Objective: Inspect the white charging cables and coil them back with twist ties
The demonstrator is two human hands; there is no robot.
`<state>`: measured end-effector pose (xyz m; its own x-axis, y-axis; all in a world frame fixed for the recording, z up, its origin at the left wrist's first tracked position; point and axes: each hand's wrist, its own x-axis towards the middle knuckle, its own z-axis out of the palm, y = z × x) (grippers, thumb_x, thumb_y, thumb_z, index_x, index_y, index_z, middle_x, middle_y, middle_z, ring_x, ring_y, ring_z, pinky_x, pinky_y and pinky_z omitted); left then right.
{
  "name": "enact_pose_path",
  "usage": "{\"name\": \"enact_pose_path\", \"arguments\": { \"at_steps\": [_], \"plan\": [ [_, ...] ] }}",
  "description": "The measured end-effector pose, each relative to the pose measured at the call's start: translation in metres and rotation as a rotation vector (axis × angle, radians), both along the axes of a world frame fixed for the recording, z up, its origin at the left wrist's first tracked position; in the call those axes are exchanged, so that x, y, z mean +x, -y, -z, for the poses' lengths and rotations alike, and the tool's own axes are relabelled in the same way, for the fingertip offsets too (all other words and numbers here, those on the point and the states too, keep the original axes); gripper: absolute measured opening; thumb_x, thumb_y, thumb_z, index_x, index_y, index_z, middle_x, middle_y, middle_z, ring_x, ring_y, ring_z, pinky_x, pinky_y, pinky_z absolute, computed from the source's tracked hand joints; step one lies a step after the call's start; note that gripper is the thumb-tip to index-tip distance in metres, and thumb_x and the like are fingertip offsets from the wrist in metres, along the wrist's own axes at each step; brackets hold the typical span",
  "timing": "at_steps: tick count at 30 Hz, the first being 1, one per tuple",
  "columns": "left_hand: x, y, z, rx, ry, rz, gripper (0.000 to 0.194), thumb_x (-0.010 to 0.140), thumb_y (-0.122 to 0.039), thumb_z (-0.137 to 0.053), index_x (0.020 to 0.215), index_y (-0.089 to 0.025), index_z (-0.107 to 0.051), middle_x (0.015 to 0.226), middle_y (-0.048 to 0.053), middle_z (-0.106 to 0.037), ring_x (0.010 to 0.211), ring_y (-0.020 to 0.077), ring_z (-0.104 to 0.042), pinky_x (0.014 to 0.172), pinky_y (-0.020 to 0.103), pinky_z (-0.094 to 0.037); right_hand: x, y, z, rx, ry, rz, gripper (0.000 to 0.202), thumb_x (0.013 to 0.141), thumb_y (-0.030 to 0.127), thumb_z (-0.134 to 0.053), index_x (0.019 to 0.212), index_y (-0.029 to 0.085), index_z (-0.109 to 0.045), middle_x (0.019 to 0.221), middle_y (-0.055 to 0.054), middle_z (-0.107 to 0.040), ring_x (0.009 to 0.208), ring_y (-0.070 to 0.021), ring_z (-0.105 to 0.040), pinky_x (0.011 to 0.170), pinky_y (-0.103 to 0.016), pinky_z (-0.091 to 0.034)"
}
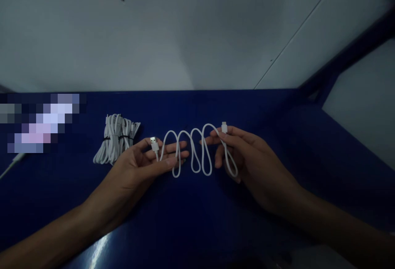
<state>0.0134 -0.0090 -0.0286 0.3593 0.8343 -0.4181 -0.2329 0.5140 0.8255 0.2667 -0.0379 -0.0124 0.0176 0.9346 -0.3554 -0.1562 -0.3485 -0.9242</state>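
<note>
A white USB cable point(195, 154) stretches between my two hands in several loose zigzag loops above the blue table. My left hand point(151, 158) pinches its left part between thumb and fingers, with the metal USB plug point(154, 142) pointing up beside the index finger. At the other end, my right hand point(243, 147) grips the cable near a small white plug point(224, 127), which sticks up above the thumb. One loop hangs down in front of the right palm. Behind my left hand lie bundled white cables point(115, 137), bound with dark ties.
The blue table point(191, 219) reaches back to a pale grey wall point(148, 34). A pixelated bright object point(46, 123) lies at the left, with a white cord point(14, 163) running from it. Blue framing point(327, 80) borders the right side.
</note>
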Motion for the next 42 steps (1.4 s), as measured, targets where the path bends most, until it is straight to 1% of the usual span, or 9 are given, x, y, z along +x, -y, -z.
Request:
{"name": "enact_pose_path", "arguments": {
  "at_steps": [6,13,18,23,28,35,39,42],
  "plan": [
    [0.0002,-0.0001,0.0036,0.040,0.008,0.002,0.042,0.087,-0.009,-0.096,0.110,-0.021,-0.063,0.149,0.015,-0.076,0.143,0.0363,-0.070,0.120,0.038,-0.061,-0.0006,0.0003,-0.0005,-0.005,0.004,0.000,0.035,0.105,0.056,-0.075,0.111,0.023,-0.083,0.074,-0.001,-0.072,0.056,-0.0099,-0.059,0.044,-0.017,-0.039],
    [0.0027,0.0008,-0.0008,0.048,-0.020,0.008,0.041,0.087,-0.010,-0.097,0.108,-0.022,-0.063,0.150,0.013,-0.076,0.143,0.0356,-0.070,0.118,0.035,-0.062,-0.0022,-0.0009,-0.0013,-0.007,0.003,0.006,0.035,0.104,0.056,-0.076,0.109,0.022,-0.083,0.073,-0.002,-0.072,0.055,-0.0109,-0.057,0.044,-0.020,-0.040],
    [0.0024,0.0002,-0.0006,0.056,-0.027,0.007,0.042,0.087,-0.009,-0.096,0.109,-0.022,-0.063,0.149,0.014,-0.077,0.141,0.0340,-0.072,0.116,0.033,-0.063,-0.0008,-0.0005,-0.0010,-0.011,0.004,0.010,0.034,0.104,0.056,-0.076,0.110,0.023,-0.083,0.075,-0.002,-0.072,0.054,-0.0106,-0.056,0.044,-0.020,-0.039],
    [0.0033,0.0014,-0.0017,0.055,-0.042,0.005,0.041,0.088,-0.011,-0.096,0.109,-0.022,-0.063,0.151,0.014,-0.076,0.143,0.0347,-0.070,0.116,0.034,-0.063,-0.0004,-0.0004,-0.0012,-0.012,0.011,-0.003,0.034,0.105,0.057,-0.074,0.108,0.024,-0.084,0.073,-0.001,-0.072,0.053,-0.0091,-0.055,0.044,-0.018,-0.039],
    [0.0040,0.0009,-0.0036,0.045,-0.029,-0.005,0.042,0.086,-0.009,-0.097,0.107,-0.021,-0.062,0.146,0.015,-0.079,0.142,0.0343,-0.071,0.115,0.033,-0.064,-0.0013,-0.0010,-0.0014,-0.015,0.012,0.007,0.034,0.104,0.055,-0.076,0.109,0.023,-0.083,0.074,-0.002,-0.072,0.053,-0.0092,-0.056,0.044,-0.018,-0.038],
    [0.0035,0.0007,-0.0042,0.029,-0.043,-0.006,0.042,0.086,-0.009,-0.096,0.109,-0.022,-0.064,0.145,0.015,-0.079,0.143,0.0345,-0.070,0.117,0.035,-0.062,0.0005,-0.0006,-0.0003,-0.006,0.011,-0.010,0.036,0.104,0.058,-0.076,0.110,0.024,-0.083,0.074,-0.002,-0.072,0.054,-0.0104,-0.056,0.044,-0.019,-0.038],
    [0.0042,0.0009,-0.0055,0.020,-0.047,-0.005,0.043,0.085,-0.010,-0.097,0.109,-0.022,-0.064,0.144,0.016,-0.079,0.142,0.0348,-0.071,0.118,0.035,-0.062,0.0003,-0.0004,-0.0005,-0.007,0.018,-0.008,0.036,0.104,0.058,-0.075,0.110,0.023,-0.083,0.074,-0.002,-0.071,0.055,-0.0118,-0.057,0.043,-0.021,-0.038],
    [0.0036,0.0010,-0.0047,0.029,-0.046,0.000,0.042,0.086,-0.011,-0.097,0.109,-0.022,-0.063,0.142,0.015,-0.081,0.141,0.0335,-0.072,0.117,0.035,-0.062,0.0000,-0.0005,-0.0003,-0.008,0.023,-0.012,0.036,0.104,0.058,-0.075,0.110,0.023,-0.083,0.074,-0.002,-0.071,0.054,-0.0109,-0.056,0.043,-0.020,-0.038]
  ]
}}
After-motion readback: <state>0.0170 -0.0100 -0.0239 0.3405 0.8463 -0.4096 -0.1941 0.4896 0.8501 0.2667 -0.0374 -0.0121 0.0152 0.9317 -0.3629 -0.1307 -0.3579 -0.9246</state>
